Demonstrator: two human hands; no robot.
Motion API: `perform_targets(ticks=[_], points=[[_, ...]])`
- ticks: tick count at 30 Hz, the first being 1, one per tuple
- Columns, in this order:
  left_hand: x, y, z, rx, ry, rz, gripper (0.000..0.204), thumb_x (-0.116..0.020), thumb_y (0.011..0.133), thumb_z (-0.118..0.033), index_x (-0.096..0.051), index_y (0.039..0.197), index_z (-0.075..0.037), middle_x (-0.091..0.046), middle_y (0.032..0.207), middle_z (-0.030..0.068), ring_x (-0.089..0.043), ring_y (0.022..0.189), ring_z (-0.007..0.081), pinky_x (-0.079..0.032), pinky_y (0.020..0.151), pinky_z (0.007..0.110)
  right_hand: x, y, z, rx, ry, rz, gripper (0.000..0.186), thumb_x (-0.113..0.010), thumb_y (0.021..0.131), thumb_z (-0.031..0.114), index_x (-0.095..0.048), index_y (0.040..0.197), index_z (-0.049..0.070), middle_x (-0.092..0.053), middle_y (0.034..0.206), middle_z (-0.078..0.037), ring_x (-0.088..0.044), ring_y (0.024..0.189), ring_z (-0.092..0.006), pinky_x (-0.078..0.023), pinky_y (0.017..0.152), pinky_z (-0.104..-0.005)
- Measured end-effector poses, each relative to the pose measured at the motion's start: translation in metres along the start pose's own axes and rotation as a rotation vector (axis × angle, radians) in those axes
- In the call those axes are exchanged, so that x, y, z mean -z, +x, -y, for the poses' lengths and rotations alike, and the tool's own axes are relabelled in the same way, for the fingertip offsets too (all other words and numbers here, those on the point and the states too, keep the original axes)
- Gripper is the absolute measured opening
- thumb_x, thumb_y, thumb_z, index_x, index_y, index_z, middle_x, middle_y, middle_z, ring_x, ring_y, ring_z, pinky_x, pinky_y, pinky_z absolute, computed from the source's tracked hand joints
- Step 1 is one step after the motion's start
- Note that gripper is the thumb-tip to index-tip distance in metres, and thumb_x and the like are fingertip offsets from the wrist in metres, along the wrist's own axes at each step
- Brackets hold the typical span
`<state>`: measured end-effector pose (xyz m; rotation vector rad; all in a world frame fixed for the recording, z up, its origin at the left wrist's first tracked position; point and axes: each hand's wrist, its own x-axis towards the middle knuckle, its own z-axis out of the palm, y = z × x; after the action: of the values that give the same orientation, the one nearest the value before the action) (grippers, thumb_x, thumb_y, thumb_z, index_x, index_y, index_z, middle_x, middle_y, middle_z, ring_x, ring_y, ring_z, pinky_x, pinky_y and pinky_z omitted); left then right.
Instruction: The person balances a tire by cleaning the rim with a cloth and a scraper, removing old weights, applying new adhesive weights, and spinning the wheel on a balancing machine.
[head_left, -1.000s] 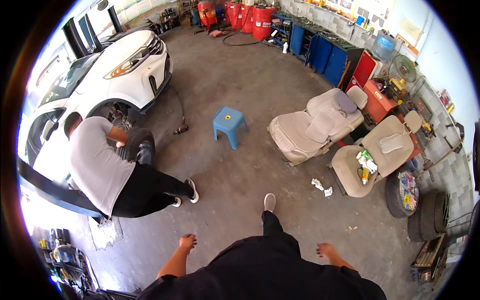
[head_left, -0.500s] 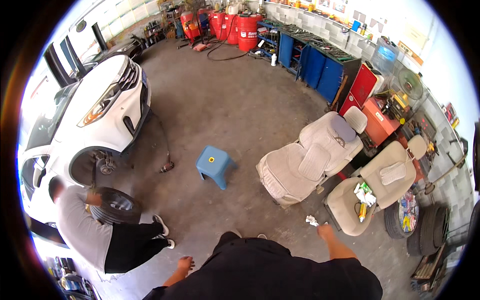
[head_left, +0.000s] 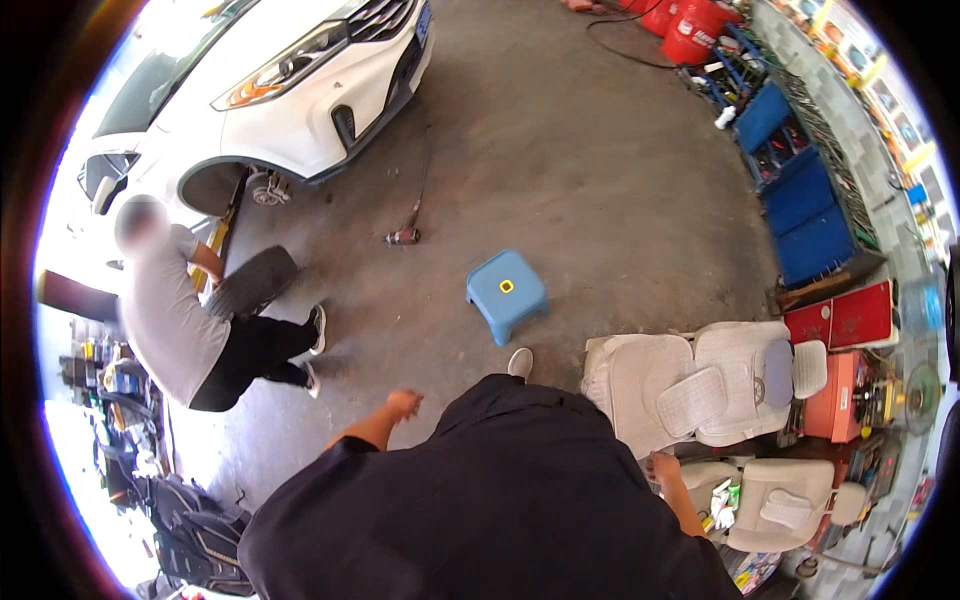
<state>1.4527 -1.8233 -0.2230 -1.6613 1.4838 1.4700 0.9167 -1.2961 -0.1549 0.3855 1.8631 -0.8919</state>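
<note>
My left hand [head_left: 404,404] hangs over the floor beside my dark shirt, fingers loosely apart and nothing seen in it. At the front edge of two beige car seats is my right hand [head_left: 663,467], its fingers curled; what they hold, if anything, is hidden. Nearest to it are the covered car seat [head_left: 640,385] and the plainer car seat [head_left: 790,485], which bears a white-and-green packet [head_left: 722,503]. Ahead of me stands a blue plastic stool [head_left: 508,285] with a yellow-rimmed hole in its top.
To the left, another person [head_left: 185,320] bends over a dark tire [head_left: 255,280] beside a white car [head_left: 300,110] with a bare wheel hub. An impact wrench [head_left: 403,237] with a hose lies on the floor. Blue cabinets [head_left: 805,215] and a red toolbox [head_left: 835,395] line the right.
My view has turned left and moved forward, nearer the stool. The crumpled white paper at my right hand no longer shows. The other person has tilted the tire more upright.
</note>
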Motion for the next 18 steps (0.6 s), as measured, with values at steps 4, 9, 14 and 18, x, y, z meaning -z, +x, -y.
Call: perform_targets(ticks=[4,9,14,18], points=[[0.050,0.005,-0.163,-0.132,-0.252,-0.245,0.040,-0.058,0.090,-0.038,-0.065,0.113,-0.006,-0.070,0.089,0.0072,-0.066,0.069,0.0187,-0.051,0.055,0.032,0.015,0.010,0.053,-0.048,-0.079,-0.017,0.028,-0.058,0.094,0.027,-0.059,0.116,0.010,-0.066,0.089,-0.006,-0.064,0.074,-0.0214,-0.051,0.059,-0.0377],[0.089,0.063,-0.258,-0.195,-0.453,-0.260,0.036,-0.064,0.088,-0.029,-0.066,0.109,0.000,-0.064,0.077,0.0060,-0.059,0.063,0.0137,-0.047,0.054,0.029,0.020,0.061,0.174,-0.091,-0.182,-0.025,0.030,-0.057,0.094,0.031,-0.061,0.115,0.010,-0.068,0.096,-0.006,-0.066,0.077,-0.0218,-0.052,0.065,-0.0406],[0.083,0.114,-0.268,-0.173,-0.207,-0.165,0.034,-0.048,0.093,-0.039,-0.061,0.084,-0.009,-0.065,0.068,0.0096,-0.062,0.056,0.0215,-0.048,0.046,0.036,0.025,0.144,0.331,0.062,-0.326,0.013,0.036,-0.058,0.093,0.033,-0.063,0.116,0.005,-0.068,0.100,-0.009,-0.067,0.081,-0.0222,-0.052,0.065,-0.0380],[0.028,0.124,-0.372,0.050,-0.081,0.009,0.033,-0.048,0.093,-0.039,-0.060,0.098,-0.009,-0.065,0.077,0.0106,-0.064,0.063,0.0237,-0.050,0.052,0.039,0.045,0.201,0.459,0.268,-0.249,-0.085,0.040,-0.060,0.091,0.034,-0.068,0.098,-0.005,-0.069,0.083,-0.010,-0.067,0.071,-0.0193,-0.053,0.063,-0.0322]])
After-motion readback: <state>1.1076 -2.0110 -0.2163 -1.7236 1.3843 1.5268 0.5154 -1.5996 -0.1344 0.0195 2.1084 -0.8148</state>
